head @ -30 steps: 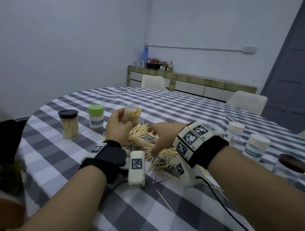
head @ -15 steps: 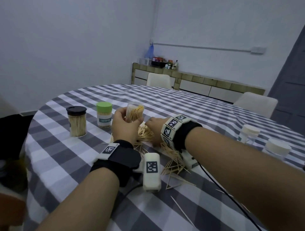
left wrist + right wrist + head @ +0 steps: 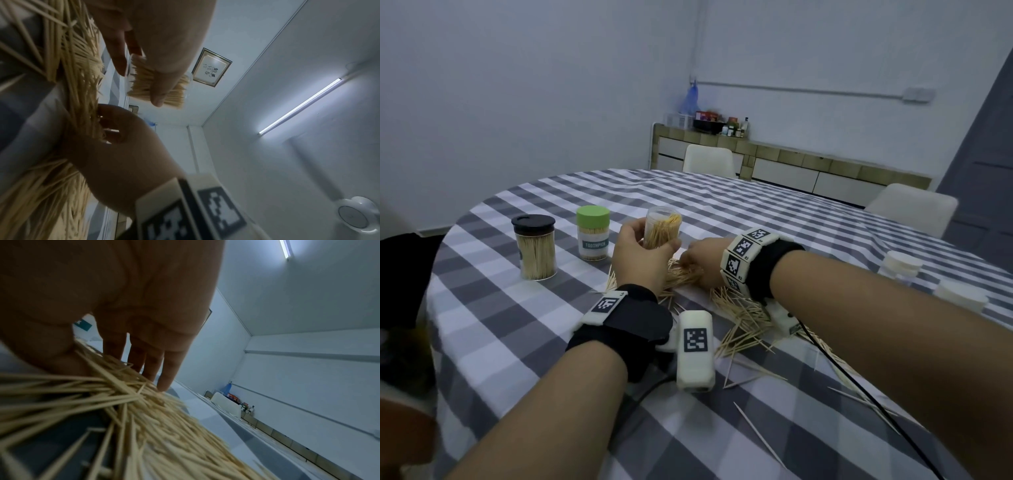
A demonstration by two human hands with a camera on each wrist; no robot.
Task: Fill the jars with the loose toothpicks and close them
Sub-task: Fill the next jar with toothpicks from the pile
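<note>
Curling our left hand's fingers (image 3: 667,244) round an open jar (image 3: 663,230) half full of toothpicks, we are holding it upright above the pile (image 3: 736,308), while our right hand (image 3: 703,262) is pinching a bunch there on the checked tablecloth (image 3: 482,325).

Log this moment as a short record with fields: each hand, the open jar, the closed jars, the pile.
left hand: holds the open jar upright above the pile
open jar: clear, no lid, partly filled with toothpicks
right hand: fingers down in the loose toothpicks, gathering a bunch
closed jars: black-lidded jar and green-lidded jar, both filled, standing at left
white-lidded jars: at right edge, contents unclear
surface: checked tablecloth
</note>
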